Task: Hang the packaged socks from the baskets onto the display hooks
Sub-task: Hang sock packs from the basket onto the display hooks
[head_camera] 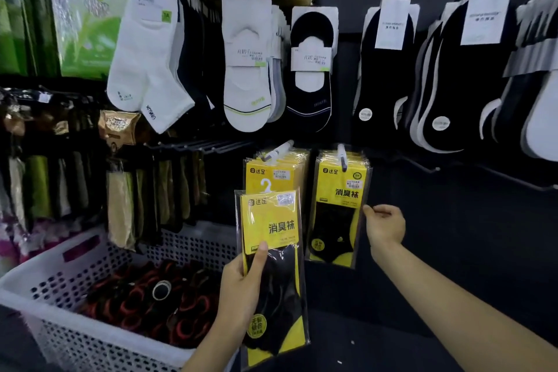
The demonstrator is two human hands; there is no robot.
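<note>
Yellow sock pack [273, 222] in left hand [241, 290]; right fingers [374, 211] pinch hung pack [339, 208].

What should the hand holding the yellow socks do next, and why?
Probably lift the pack toward the left hook and slip its hanger on: the left hand grips it just below that hook, where matching packs already hang. The right hand holds a hung pack beside it.

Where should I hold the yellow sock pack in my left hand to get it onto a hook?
Hold the pack by its left edge near the middle, coming from the left, thumb on the front, as the left hand does. It is flat and upright, and the hanger at its top must stay clear to slip over the hook.
</note>
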